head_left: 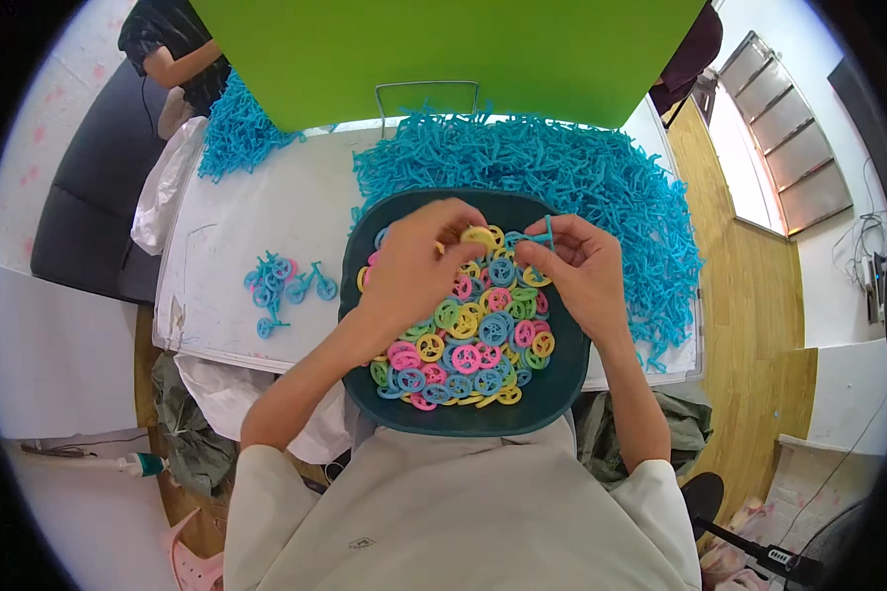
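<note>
A dark green basin [447,422] rests in front of my body, filled with small spoked plastic wheels [466,358] in pink, yellow, blue and green. Over its left side, my left hand [412,258] is closed on a yellow wheel [480,237], pinched between thumb and fingers. My right hand [587,274], above the basin's right side, pinches a blue plastic stick [540,237] with a crossbar at one end. The stick points left toward the yellow wheel; whether the two touch I cannot tell. Behind the basin lies a big heap of similar blue plastic sticks [522,153].
Left on the white table [222,227] lie several sticks joined with wheels [271,281]. A smaller heap of blue sticks [241,128] is farther back. A green panel [443,59] stands behind a wire bracket [427,85]. Another person's arm [182,67] shows at far left.
</note>
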{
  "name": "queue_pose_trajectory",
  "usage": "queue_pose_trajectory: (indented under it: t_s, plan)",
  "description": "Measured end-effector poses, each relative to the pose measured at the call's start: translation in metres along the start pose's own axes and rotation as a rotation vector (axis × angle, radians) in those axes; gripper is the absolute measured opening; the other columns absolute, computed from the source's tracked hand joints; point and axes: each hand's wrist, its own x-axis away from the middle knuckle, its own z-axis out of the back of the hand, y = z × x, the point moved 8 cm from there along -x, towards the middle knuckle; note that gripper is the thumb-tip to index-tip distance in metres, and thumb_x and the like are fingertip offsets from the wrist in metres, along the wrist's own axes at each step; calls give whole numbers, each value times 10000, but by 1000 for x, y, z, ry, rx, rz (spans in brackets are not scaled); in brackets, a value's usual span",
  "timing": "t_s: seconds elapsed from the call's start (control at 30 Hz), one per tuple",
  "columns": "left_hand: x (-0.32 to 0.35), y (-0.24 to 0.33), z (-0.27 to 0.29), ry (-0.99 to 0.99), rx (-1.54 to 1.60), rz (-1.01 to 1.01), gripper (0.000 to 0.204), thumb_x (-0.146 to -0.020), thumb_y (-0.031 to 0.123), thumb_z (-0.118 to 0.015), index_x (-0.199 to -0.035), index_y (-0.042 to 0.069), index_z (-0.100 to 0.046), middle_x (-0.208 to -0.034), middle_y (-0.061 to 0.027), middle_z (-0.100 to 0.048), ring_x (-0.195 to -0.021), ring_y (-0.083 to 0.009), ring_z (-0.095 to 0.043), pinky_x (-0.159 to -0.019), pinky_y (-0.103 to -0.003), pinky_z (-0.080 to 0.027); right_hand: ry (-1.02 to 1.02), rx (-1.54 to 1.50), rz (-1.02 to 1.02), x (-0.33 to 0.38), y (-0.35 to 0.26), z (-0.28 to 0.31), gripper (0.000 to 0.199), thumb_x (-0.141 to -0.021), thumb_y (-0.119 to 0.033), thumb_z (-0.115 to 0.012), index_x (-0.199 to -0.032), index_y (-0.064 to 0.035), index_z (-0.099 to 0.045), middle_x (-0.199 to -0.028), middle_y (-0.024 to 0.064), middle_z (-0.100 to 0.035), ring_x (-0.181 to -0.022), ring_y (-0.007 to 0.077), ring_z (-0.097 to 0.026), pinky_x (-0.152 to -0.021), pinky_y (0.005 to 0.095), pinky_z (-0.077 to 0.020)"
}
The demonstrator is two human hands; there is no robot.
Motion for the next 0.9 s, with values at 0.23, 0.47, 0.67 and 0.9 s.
queue_pose_trajectory:
  t_s: [0.23,0.47,0.67,0.9]
  plan:
    - [13,14,11,87,489,2,221,-941,146,-583,-1118,19,-621,-994,-71,-640,-885,-143,-642,-706,-260,-562,-11,-81,138,2,-16,-14,210,-813,-21,-721,-996,23,-626,-870,66,-682,-805,92,-657,-681,198,-523]
    - [13,6,8,-33,602,74,250,-955,198,-569,-1125,21,-616,-1070,-70,-644,-933,-155,-645,-744,-280,-572,36,26,157,2,-21,-18,222,-799,-28,-740,-989,25,-637,-871,61,-677,-775,74,-646,-640,175,-504]
    - [12,2,2,-71,684,155,205,-949,165,-575,-1085,16,-612,-1069,-70,-639,-945,-158,-637,-780,-306,-569,8,71,145,5,-25,-24,248,-783,-47,-762,-995,10,-647,-863,51,-678,-718,39,-613,-604,155,-478]
    - [9,-3,4,-18,664,82,136,-958,105,-538,-1028,0,-589,-993,-63,-615,-912,-129,-613,-793,-296,-560,-11,110,176,6,-33,-35,294,-798,-30,-741,-1064,5,-620,-850,37,-659,-689,26,-595,-576,149,-459]
